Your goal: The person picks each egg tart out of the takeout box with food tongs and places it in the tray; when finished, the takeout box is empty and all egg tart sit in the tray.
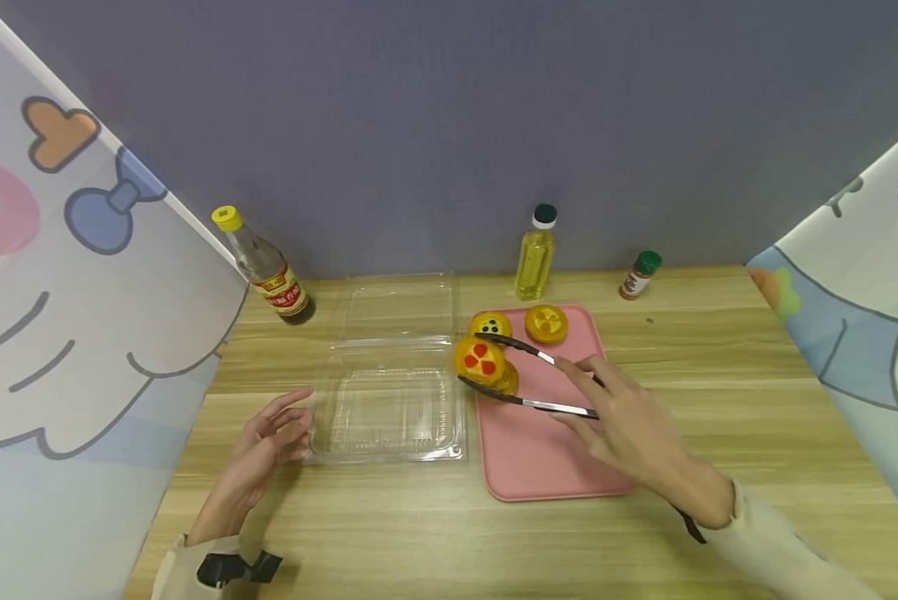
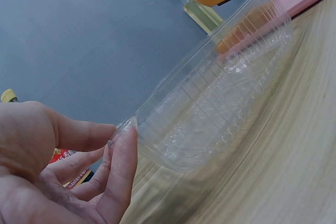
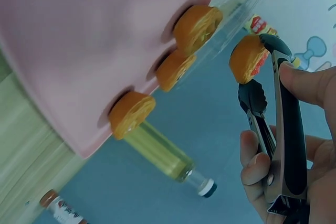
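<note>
My right hand (image 1: 632, 425) grips black-and-silver tongs (image 3: 286, 135). Between the tong tips is a small tart with red pieces on top (image 1: 479, 358), held above the left edge of a pink tray (image 1: 546, 458). Three more tarts sit on that tray: one with dark blue dots (image 1: 490, 321), one with yellow pieces (image 1: 546, 323), and one (image 1: 509, 382) partly hidden under the held tart in the head view. With thumb and fingers, my left hand (image 1: 269, 437) pinches the rim of a clear plastic clamshell box (image 2: 194, 114), lid folded back, left of the tray.
A dark sauce bottle with a yellow cap (image 1: 272, 275) stands at the back left. Behind the tray is an oil bottle (image 1: 535, 258), with a small green-capped spice jar (image 1: 639, 277) to its right. A grey partition (image 1: 449, 142) closes off the table's back.
</note>
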Tool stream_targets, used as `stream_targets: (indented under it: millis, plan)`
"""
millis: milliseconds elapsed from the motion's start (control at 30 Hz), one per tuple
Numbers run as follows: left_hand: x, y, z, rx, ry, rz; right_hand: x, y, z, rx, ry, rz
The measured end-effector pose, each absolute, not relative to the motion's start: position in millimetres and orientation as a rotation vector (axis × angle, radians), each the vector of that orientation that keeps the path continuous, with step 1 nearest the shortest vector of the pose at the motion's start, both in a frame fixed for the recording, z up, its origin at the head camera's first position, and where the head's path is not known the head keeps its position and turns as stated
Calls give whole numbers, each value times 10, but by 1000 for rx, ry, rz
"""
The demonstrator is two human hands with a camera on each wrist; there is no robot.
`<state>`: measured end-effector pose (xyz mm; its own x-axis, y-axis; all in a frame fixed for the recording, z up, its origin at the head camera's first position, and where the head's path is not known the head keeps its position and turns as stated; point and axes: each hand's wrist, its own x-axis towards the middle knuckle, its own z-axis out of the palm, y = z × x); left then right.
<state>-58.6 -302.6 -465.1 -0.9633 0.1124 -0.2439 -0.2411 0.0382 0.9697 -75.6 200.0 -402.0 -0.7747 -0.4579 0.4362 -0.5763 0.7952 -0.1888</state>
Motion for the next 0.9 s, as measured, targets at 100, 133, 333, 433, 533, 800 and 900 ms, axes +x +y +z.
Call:
stream_targets:
  millis: [100, 133, 333, 433, 533, 800, 900]
  plan:
    - [-584, -3025, -4647, -122, 2059, 2019, -749, 2073, -4015, 760, -2628, 435]
    - [-581, -3024, -4645, -119, 2058, 2019, -748, 2099, -4015, 755, -2632, 431]
    - [-582, -3023, -4641, -121, 2057, 2012, -730, 2240, -4030, 725, -2653, 391]
    - [-584, -3024, -4641, -129, 2053, 2021, -714, 2294, -4046, 709, -2669, 381]
    - [-583, -3022, -4640, -125, 2047, 2029, -687, 2346, -4063, 677, -2688, 383]
    - [-609, -3031, -4646, -136, 2055, 2015, -643, 2504, -4100, 606, -2711, 382]
    - [-609, -3038, -4657, -136, 2049, 2021, -635, 2557, -4127, 583, -2729, 379]
